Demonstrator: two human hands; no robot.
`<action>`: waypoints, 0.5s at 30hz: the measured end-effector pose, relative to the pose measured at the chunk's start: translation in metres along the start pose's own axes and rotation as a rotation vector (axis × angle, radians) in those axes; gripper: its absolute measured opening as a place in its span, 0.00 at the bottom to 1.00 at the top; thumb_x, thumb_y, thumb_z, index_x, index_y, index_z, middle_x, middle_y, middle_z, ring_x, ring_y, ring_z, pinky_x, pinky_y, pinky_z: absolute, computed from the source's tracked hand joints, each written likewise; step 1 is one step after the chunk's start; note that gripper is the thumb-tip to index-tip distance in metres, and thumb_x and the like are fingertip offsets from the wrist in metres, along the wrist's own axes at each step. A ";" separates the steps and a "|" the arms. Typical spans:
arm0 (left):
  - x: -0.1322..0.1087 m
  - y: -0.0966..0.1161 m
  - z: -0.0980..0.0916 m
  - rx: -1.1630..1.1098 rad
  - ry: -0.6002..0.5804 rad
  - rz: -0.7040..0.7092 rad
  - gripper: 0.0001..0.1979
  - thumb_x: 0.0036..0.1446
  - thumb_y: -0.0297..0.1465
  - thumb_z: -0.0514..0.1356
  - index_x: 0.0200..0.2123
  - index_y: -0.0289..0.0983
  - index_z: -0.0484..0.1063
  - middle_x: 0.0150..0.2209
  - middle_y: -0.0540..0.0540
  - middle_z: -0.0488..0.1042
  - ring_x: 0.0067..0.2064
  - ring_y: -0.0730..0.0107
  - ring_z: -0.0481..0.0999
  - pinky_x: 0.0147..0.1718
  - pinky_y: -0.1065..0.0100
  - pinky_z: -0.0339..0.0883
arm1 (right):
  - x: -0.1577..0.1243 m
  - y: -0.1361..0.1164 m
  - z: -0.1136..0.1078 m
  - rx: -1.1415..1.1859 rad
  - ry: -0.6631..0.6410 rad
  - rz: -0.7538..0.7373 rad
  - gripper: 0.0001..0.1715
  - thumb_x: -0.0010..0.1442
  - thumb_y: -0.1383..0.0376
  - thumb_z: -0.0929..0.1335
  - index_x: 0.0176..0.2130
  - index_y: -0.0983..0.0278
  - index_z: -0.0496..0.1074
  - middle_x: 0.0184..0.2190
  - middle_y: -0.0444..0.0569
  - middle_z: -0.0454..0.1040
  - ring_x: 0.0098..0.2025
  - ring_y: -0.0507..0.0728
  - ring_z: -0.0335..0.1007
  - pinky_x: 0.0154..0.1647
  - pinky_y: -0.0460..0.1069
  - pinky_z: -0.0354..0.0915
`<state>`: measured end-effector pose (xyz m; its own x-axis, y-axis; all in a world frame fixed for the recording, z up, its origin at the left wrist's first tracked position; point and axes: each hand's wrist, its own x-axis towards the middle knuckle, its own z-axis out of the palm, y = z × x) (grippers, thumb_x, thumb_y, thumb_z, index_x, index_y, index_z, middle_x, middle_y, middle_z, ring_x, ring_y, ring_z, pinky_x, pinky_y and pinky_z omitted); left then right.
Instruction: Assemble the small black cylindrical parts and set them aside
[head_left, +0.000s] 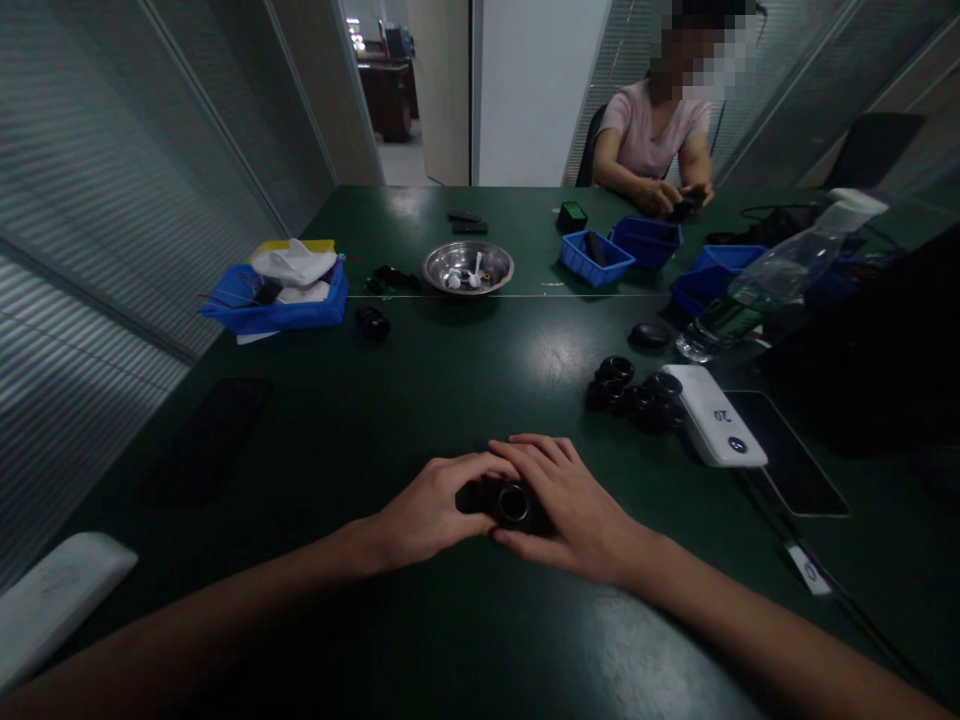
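Note:
Both my hands meet on a small black ring-shaped part [514, 503] that rests on the dark green table [420, 400]. My left hand [431, 505] curls round its left side, fingers closed on it. My right hand [566, 505] covers its right side and top, thumb underneath. The part's round opening faces me; its body is mostly hidden by my fingers. A cluster of several similar black rings [634, 392] lies to the right, beyond my right hand.
A white power bank [716, 415] and a dark phone [787, 465] lie right. A plastic bottle [780, 275] lies on its side. A metal bowl [468, 268] and blue bins [596, 257] stand farther off. A person sits across the table.

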<state>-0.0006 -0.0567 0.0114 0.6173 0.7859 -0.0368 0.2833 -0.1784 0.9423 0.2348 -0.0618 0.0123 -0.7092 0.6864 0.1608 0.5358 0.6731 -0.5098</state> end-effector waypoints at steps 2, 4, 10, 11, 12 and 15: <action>0.000 0.000 -0.001 0.031 0.008 0.001 0.18 0.54 0.22 0.70 0.47 0.39 0.76 0.48 0.49 0.80 0.50 0.63 0.79 0.54 0.62 0.69 | -0.001 0.000 0.001 -0.006 -0.004 -0.004 0.47 0.65 0.48 0.71 0.71 0.64 0.53 0.66 0.60 0.67 0.67 0.71 0.59 0.64 0.66 0.58; -0.001 -0.001 -0.001 0.022 0.018 -0.012 0.15 0.54 0.23 0.71 0.44 0.38 0.76 0.45 0.50 0.80 0.47 0.64 0.79 0.50 0.64 0.69 | -0.001 0.001 0.001 -0.008 -0.004 -0.006 0.47 0.65 0.48 0.71 0.71 0.64 0.53 0.65 0.60 0.67 0.67 0.71 0.59 0.64 0.66 0.58; -0.001 -0.002 0.001 0.012 0.044 -0.049 0.12 0.55 0.26 0.71 0.41 0.38 0.73 0.42 0.51 0.81 0.46 0.65 0.80 0.47 0.66 0.69 | -0.001 0.001 0.001 -0.005 -0.003 -0.006 0.46 0.65 0.47 0.71 0.70 0.65 0.55 0.65 0.61 0.68 0.66 0.71 0.60 0.63 0.66 0.58; -0.001 -0.002 0.002 0.007 0.047 -0.048 0.12 0.55 0.26 0.72 0.40 0.38 0.73 0.42 0.50 0.81 0.46 0.65 0.80 0.47 0.66 0.69 | -0.001 0.001 0.001 -0.004 -0.003 -0.006 0.46 0.65 0.47 0.71 0.70 0.64 0.54 0.65 0.61 0.68 0.66 0.71 0.60 0.63 0.66 0.58; -0.001 -0.002 0.002 -0.002 0.049 -0.048 0.12 0.55 0.26 0.72 0.39 0.38 0.72 0.42 0.50 0.80 0.47 0.65 0.80 0.47 0.65 0.69 | -0.001 0.001 0.001 -0.002 -0.002 -0.007 0.46 0.65 0.47 0.70 0.70 0.64 0.54 0.65 0.61 0.68 0.66 0.71 0.60 0.64 0.66 0.58; -0.001 -0.002 0.002 -0.011 0.043 -0.069 0.12 0.55 0.25 0.71 0.39 0.38 0.71 0.43 0.50 0.80 0.47 0.64 0.80 0.48 0.64 0.69 | -0.001 0.001 0.001 -0.001 -0.003 -0.007 0.45 0.66 0.47 0.70 0.70 0.64 0.54 0.65 0.60 0.68 0.67 0.71 0.59 0.64 0.66 0.58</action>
<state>-0.0004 -0.0586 0.0090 0.5641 0.8211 -0.0877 0.3159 -0.1164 0.9416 0.2355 -0.0624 0.0106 -0.7146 0.6806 0.1616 0.5312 0.6783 -0.5076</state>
